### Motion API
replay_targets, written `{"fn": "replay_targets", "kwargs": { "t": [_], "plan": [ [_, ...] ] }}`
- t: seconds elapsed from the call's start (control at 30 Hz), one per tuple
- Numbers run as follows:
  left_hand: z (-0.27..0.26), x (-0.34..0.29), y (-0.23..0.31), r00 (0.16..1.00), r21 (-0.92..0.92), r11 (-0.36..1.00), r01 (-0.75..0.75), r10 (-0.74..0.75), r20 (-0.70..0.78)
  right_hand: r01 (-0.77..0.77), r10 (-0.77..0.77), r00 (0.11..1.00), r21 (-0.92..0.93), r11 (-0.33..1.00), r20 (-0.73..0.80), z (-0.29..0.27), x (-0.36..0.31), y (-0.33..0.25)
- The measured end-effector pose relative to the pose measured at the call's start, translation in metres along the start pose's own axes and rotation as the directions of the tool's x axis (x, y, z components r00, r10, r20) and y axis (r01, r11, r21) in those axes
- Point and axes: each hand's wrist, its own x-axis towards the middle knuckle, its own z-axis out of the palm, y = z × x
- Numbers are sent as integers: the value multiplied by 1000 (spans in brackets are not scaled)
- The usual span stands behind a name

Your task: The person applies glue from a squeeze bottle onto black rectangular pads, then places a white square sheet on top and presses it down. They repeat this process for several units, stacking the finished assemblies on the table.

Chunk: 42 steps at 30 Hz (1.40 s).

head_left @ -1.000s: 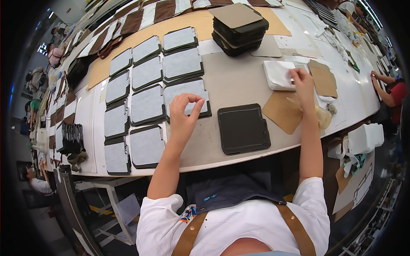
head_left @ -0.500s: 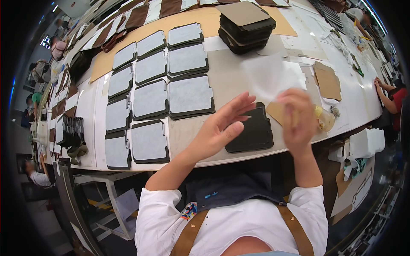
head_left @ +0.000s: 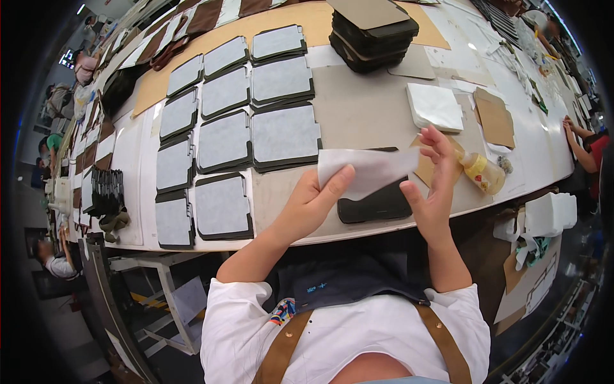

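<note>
Broad pale tabletop, crowded. At 10 o'clock from the hands, rows of dark trays with grey liners; at 12 o'clock, a stack of dark trays; at 1 o'clock, a pile of white sheets with brown card pieces just beside. Right under the hands, a bare dark tray. Near 3 o'clock, a small yellow glue bottle lying tilted.

Held above that bare tray: one thin white sheet, drooping a little between the hands. Probably very light, limp, easily creased or torn; best taken by opposite edges, kept taut.

Left hand: grip closed on the sheet's left edge, thumb on top. Right hand: fingers half spread, pinching the right edge.
</note>
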Motion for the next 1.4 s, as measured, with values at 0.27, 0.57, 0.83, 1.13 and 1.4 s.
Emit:
{"fn": "replay_targets", "kwargs": {
  "t": [0.27, 0.57, 0.83, 1.13, 1.4],
  "plan": [
    [-2, 3, -20, 999, 104, 994, 38, -36, -25, -507, 471, 861, 399, 764, 193, -12, -23, 11],
    [4, 10, -30, 987, 125, 992, -33, 52, -152, -511, 500, 856, 351, 784, 130, -11, -26, 10],
    [3, 12, -35, 992, 118, 993, -8, 23, -123, -537, 506, 843, 351, 767, 183, -6, -29, 13],
    [12, -15, -39, 976, 233, 956, 179, -143, -164, -679, 662, 734, 194, 708, 153, -26, -36, 24],
    [14, -27, -53, 990, 687, 725, 44, 61, -127, -579, 581, 814, -80, 812, 2, -14, -42, 38]
  ]
}}
